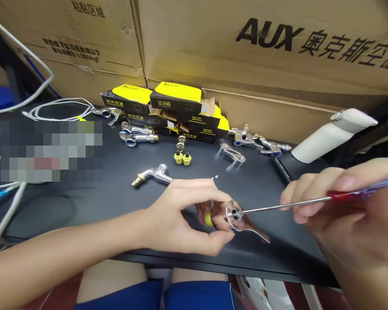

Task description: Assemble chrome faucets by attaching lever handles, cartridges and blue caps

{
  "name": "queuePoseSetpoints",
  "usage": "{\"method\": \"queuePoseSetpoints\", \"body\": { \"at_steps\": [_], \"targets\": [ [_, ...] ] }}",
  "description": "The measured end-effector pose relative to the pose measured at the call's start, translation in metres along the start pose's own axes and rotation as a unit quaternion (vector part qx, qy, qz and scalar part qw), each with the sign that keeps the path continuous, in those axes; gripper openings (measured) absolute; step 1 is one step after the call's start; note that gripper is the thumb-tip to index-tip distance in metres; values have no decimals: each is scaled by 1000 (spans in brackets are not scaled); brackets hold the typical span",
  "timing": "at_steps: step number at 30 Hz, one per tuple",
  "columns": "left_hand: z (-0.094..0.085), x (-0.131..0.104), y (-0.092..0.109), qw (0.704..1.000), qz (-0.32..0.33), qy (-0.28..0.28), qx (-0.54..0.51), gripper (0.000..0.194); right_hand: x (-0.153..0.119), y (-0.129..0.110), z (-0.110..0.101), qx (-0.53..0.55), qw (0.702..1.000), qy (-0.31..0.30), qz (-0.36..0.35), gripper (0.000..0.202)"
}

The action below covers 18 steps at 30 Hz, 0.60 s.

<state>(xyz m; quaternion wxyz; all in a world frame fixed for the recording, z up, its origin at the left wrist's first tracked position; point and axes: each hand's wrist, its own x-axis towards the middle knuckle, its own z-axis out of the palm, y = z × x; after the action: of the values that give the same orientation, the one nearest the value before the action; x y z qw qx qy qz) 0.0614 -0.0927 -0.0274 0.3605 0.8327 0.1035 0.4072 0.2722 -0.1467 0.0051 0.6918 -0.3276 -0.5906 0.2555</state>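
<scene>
My left hand [194, 219] grips a chrome faucet handle [224, 215] low over the near edge of the table. Its flat lever points to the lower right, and a yellow valve cartridge [208, 219] shows at its left end. In my right hand [349, 202] is a screwdriver [345, 196] with a red and clear purple handle. The screwdriver's tip meets the round hole in the faucet handle's face. Just beyond my left hand lies a chrome faucet body [157, 173] with a brass threaded end, partly hidden by my fingers.
Black-and-yellow boxes [177, 105] are stacked at the back. Before them lie two yellow cartridges [183, 158], brass rings [180, 143], chrome faucets [139, 134] and a loose lever [233, 153]. A white bottle [333, 135] and black marker [282, 169] are right; white cables [58, 105] left.
</scene>
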Motion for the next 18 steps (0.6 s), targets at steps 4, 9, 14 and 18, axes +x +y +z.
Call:
{"method": "queuePoseSetpoints", "body": {
  "at_steps": [4,9,14,18],
  "targets": [
    [0,0,0,1000,-3,2,2,26,0,2,-1,11,999,-45,-11,13],
    [0,0,0,1000,-22,-10,-3,22,-1,1,-4,14,999,-45,-19,15],
    [1,-2,-3,998,-53,-17,-17,16,1,0,-6,-34,997,-37,-54,10],
    [2,-2,-4,995,-83,-38,-35,14,1,2,-2,-64,997,18,-43,39]
  ]
}}
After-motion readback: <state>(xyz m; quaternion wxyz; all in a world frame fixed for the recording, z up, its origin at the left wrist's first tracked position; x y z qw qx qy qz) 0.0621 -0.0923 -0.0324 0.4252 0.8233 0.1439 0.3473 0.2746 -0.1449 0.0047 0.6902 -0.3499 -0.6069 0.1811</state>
